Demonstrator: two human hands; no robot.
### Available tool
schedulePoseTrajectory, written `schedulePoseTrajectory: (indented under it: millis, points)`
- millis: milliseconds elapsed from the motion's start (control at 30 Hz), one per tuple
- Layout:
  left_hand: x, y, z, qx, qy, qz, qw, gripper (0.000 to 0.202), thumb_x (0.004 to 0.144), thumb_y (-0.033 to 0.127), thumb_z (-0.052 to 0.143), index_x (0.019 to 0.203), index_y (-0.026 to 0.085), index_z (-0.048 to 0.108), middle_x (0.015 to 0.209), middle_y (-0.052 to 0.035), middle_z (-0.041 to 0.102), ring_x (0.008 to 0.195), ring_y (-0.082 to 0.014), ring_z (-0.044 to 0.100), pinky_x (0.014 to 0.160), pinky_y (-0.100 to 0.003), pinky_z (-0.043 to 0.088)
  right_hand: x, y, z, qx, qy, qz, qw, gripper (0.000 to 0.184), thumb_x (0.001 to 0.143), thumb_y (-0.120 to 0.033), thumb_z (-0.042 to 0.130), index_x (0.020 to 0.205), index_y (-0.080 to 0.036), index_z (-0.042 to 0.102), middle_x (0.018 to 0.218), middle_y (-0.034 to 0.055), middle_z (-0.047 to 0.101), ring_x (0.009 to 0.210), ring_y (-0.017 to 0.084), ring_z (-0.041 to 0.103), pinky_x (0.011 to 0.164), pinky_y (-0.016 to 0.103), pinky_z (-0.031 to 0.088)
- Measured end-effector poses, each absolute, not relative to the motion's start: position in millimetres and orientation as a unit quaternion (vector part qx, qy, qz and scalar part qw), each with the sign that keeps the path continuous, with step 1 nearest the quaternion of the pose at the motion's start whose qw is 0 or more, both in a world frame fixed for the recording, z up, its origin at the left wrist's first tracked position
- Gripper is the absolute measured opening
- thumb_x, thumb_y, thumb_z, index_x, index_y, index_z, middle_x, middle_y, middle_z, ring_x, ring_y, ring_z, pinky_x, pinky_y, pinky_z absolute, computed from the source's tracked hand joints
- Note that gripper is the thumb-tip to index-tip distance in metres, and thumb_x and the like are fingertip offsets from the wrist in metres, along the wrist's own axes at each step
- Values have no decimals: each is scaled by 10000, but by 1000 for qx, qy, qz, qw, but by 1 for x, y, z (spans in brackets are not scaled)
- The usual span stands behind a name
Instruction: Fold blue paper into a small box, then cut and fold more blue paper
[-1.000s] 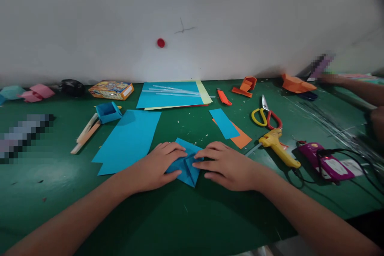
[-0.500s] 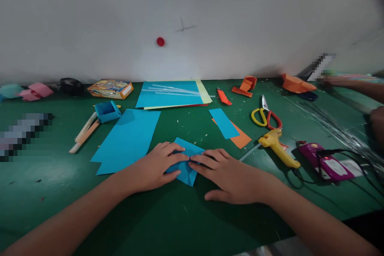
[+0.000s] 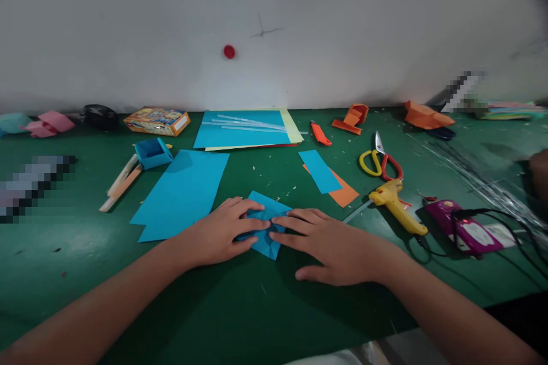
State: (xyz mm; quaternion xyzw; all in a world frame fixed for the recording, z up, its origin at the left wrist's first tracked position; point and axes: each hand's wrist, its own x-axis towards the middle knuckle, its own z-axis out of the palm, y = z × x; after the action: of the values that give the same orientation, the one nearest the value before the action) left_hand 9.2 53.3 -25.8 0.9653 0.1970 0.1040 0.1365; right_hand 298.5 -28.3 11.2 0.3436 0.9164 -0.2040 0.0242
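A small folded sheet of blue paper (image 3: 269, 248) lies on the green table in front of me, its middle partly covered by fingers. From the left, my left hand (image 3: 226, 231) rests on it with fingers spread and pressing down. My right hand (image 3: 329, 245) lies flat over its right side, fingers apart and the thumb out on the table. Larger blue sheets (image 3: 182, 188) are to the left of my left hand. Beyond my right hand lie a blue strip (image 3: 320, 172) and an orange strip (image 3: 346, 193) partly beneath it.
A yellow glue gun (image 3: 398, 208), scissors (image 3: 380, 159) and a purple power strip (image 3: 464, 228) with cords are at right. An orange cutter (image 3: 320, 133) and stacked sheets (image 3: 240, 140) lie behind. A folded blue box (image 3: 153, 154) and printed box (image 3: 157, 121) stand left.
My hands stay on the blue paper, with fingers shifting slightly along it. The other person's forearm at the far right has drawn out of view. The camera has tilted a little.
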Motion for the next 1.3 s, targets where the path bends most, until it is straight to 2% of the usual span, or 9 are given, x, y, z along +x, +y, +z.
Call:
schedulePoseTrajectory:
  millis: [133, 267, 533, 767, 1067, 1300]
  points:
    - [10, 52, -26, 970, 186, 110, 114, 321, 1023, 280, 613, 1332, 269, 700, 1449, -110, 571, 1257, -313, 560, 1046, -516, 505, 295, -38, 8, 364, 907, -211, 31, 757, 1043, -582, 507, 1654, -188, 298, 1724, 102, 220, 1596, 363, 152, 1274, 596, 208]
    - [11, 51, -25, 974, 175, 119, 85, 336, 1037, 259, 578, 1352, 253, 694, 1425, -120, 602, 1238, -312, 566, 1048, -521, 498, 292, -54, -2, 398, 898, -186, 13, 724, 1051, -562, 496, 1654, -210, 303, 1731, 94, 192, 1599, 386, 111, 1260, 658, 186]
    - [12, 54, -29, 973, 170, 130, 81, 346, 1034, 243, 562, 1350, 268, 701, 1417, -122, 608, 1175, -311, 580, 993, -517, 522, 293, -67, -6, 382, 917, -117, -10, 535, 1074, -486, 476, 1588, -342, 436, 1750, 41, 162, 1570, 412, 182, 1163, 711, 299]
    - [10, 52, -28, 974, 166, 131, 76, 348, 1029, 235, 576, 1356, 257, 694, 1420, -121, 604, 1217, -307, 581, 1043, -512, 504, 301, -54, -3, 390, 917, -77, -23, 457, 1081, -521, 438, 1522, -432, 519, 1752, 17, 161, 1549, 445, 221, 1127, 729, 313]
    - [9, 52, -27, 972, 179, 120, 95, 385, 1016, 234, 589, 1387, 291, 676, 1433, -104, 605, 1244, -313, 584, 1068, -524, 496, 321, -27, -5, 474, 879, -27, -49, 380, 1094, -443, 429, 1409, -458, 642, 1743, 5, 205, 1530, 445, 268, 1159, 707, 279]
    - [11, 51, -24, 966, 197, 114, 122, 399, 1012, 238, 593, 1394, 321, 670, 1440, -91, 597, 1258, -311, 574, 1051, -493, 501, 324, -20, -7, 525, 848, -44, -58, 407, 1105, -434, 374, 1396, -442, 658, 1741, -28, 212, 1521, 442, 273, 1140, 718, 308]
